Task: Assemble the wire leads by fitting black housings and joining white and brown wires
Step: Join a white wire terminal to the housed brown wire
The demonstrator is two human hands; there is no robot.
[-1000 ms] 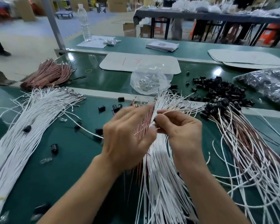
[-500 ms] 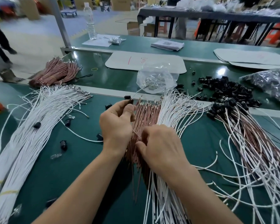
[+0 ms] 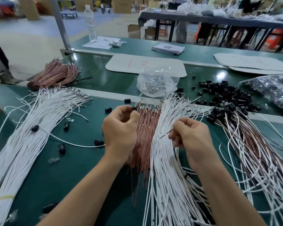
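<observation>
Bright, even light pours down from overhead across the green table (image 3: 82,160). Two white glare spots flare on the shiny strip (image 3: 203,74) further back. Shadows are soft and faint. The left hand (image 3: 119,128) and right hand (image 3: 191,137) are sharp, the far boxes (image 3: 121,4) smeared with blur, and the edges bow outward.

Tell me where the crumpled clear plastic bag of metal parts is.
The clear plastic bag lies mid-frame in the head view, before the white board, left of the pile of black housings.
</observation>
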